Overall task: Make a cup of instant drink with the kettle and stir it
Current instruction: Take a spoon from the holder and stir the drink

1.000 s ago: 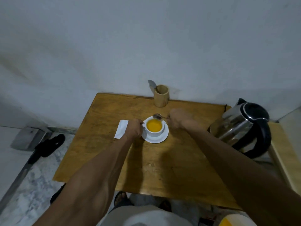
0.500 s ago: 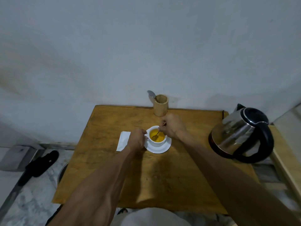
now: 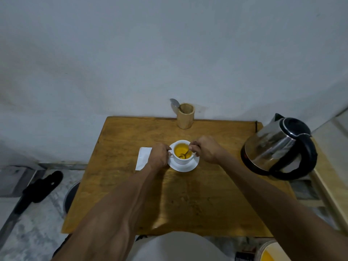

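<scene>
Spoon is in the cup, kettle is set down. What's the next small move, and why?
Probably circle the spoon through the drink. Its bowl sits in the yellow liquid in the cup, the right hand pinches the handle, and the left hand steadies the cup on its saucer. The kettle stands aside, so likely only stirring remains.

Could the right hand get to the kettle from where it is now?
Probably yes. The kettle stands on the right side of the table, with only bare wood between it and the right hand. But that hand is holding the spoon in the cup, so it must let go first.
</scene>
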